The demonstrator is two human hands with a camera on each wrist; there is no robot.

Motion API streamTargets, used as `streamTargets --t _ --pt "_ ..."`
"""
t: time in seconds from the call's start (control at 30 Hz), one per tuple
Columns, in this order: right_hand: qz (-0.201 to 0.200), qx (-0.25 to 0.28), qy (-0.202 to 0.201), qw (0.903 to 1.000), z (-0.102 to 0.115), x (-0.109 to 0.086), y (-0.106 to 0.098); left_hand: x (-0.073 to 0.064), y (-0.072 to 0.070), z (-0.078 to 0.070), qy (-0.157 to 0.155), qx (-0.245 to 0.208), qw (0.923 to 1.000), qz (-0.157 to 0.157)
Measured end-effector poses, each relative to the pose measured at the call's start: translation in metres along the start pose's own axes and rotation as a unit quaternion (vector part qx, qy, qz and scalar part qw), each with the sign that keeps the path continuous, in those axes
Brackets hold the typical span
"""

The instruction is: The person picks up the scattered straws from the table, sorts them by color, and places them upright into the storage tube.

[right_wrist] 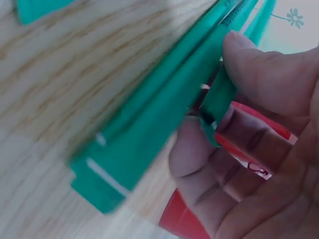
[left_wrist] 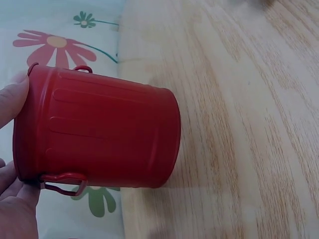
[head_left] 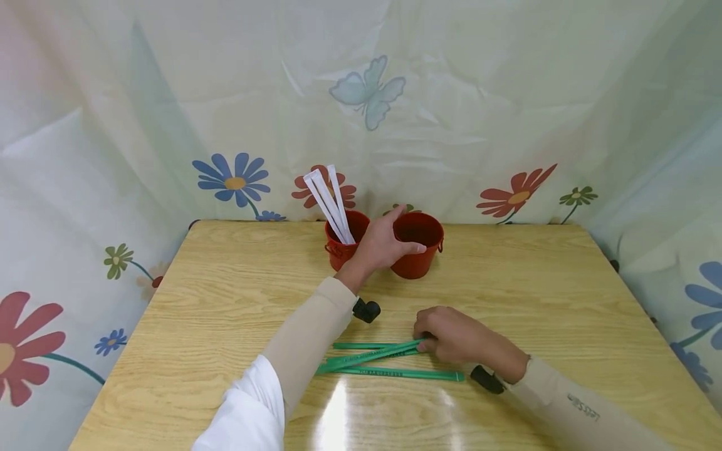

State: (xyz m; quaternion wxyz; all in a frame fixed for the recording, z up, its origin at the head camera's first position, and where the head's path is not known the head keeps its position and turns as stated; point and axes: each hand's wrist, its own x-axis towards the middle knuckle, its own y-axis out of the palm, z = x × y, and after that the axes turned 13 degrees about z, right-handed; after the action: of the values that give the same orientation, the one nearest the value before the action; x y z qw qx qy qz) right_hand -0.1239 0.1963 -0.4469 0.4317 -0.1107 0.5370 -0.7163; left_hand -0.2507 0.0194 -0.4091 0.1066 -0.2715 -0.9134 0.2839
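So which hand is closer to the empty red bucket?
Left. The left hand grips the empty red bucket; the right hand is nearer the camera, pinching green sticks.

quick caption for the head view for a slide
Left hand grips an empty red bucket while right hand pinches green wrapped sticks on the table.

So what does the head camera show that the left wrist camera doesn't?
Only the head view shows the right hand pinching green sticks on the table, and a second red bucket holding white sticks.

Only the left wrist view shows the near bucket's ribbed side and small wire handle close up.

Both show the left hand gripping the empty red bucket.
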Motion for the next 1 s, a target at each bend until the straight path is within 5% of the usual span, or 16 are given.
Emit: streamTargets --t 0.23,0.5,0.8,1.0 --pt "-0.041 -0.095 0.031 0.9942 0.0 -0.004 0.002 0.0 0.001 0.0 0.003 0.009 1.0 0.001" --pt "-0.042 -0.164 -0.024 0.9852 0.011 0.011 0.018 0.0 0.001 0.0 -0.001 0.008 1.0 0.003" --pt "-0.059 -0.145 -0.015 0.9875 0.01 -0.001 0.011 0.002 0.002 0.002 -0.004 0.013 0.9999 0.01" --pt "-0.166 -0.083 -0.077 0.9796 0.007 -0.016 -0.007 0.001 0.0 0.004 0.001 0.015 0.9999 0.004"
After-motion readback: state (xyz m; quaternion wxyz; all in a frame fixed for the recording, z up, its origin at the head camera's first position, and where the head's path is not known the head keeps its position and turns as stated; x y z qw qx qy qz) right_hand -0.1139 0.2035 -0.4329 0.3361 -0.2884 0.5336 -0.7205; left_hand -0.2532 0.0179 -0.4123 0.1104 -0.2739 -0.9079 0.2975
